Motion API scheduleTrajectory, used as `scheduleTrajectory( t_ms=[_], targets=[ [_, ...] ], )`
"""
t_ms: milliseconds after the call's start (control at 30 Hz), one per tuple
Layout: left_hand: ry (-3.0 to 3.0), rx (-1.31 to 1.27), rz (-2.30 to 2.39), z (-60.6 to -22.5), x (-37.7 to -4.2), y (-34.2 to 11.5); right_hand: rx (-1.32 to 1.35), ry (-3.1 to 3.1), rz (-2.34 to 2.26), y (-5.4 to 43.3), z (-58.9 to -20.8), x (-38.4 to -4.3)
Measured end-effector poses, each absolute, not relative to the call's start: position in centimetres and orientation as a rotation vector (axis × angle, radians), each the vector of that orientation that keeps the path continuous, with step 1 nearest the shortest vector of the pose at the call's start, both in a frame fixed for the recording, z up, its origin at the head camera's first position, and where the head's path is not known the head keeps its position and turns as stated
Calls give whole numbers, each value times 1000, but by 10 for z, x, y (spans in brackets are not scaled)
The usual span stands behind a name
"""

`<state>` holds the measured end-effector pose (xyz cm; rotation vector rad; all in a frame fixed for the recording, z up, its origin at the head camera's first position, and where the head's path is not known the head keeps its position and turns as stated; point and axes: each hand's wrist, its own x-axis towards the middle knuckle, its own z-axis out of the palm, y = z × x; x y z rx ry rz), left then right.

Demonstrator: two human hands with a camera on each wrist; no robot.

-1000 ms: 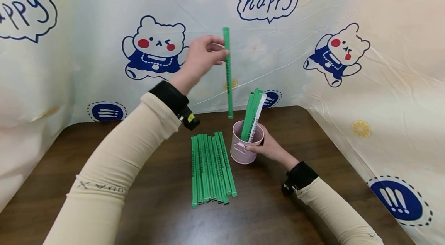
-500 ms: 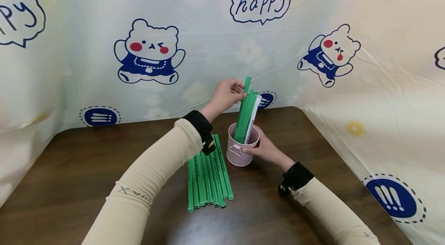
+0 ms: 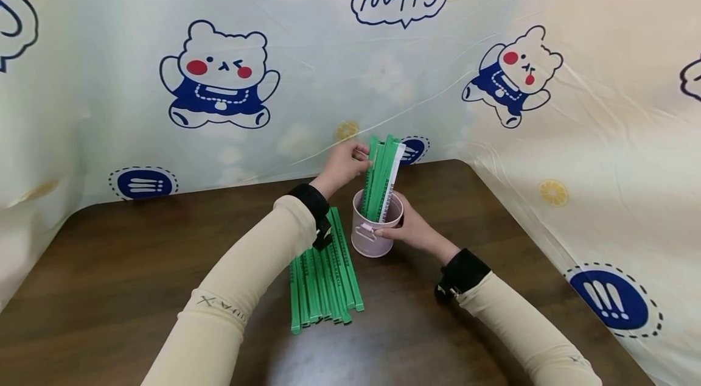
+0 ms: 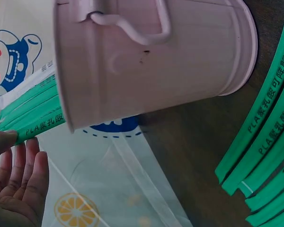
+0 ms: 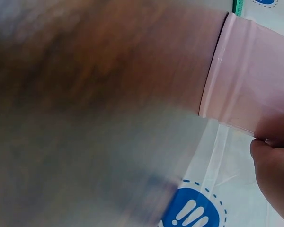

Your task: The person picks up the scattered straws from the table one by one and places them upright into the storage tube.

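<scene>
My left hand (image 3: 341, 167) is at the top of the pink bucket (image 3: 371, 245), pinching the upper end of a green wrapped straw (image 4: 43, 127) between thumb and fingers. That straw stands inside the bucket, leaning beside several other green wrapped straws (image 3: 383, 170) and a white wrapped one (image 3: 393, 182). Around the bucket's right side, my right hand (image 3: 413, 228) holds it upright on the table, thumb near the wire handle (image 3: 366, 231). In the right wrist view only part of that hand (image 5: 277, 177) shows against the bucket wall.
Left of the bucket, several green wrapped straws (image 3: 323, 298) lie side by side on the brown table (image 3: 416, 325); my left forearm covers their far left ends. A printed cloth (image 3: 317, 57) hangs behind and to the right of the table.
The left hand has brought the green wrapped straw from high above the table rightward and down into the bucket. My right hand keeps its hold on the bucket. The view has shifted slightly.
</scene>
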<state>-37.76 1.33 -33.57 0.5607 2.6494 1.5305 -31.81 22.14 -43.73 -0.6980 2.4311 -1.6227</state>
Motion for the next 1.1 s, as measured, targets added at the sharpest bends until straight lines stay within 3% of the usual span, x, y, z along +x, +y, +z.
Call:
scheduleTrajectory(
  t_ms=[633, 1100],
  targets=[
    [2676, 597, 1460, -341, -374, 17, -704, 2497, -1587, 219, -440, -318],
    [2776, 443, 1381, -316, -374, -56, -689, 2466, -1631, 215, -439, -316]
  ],
)
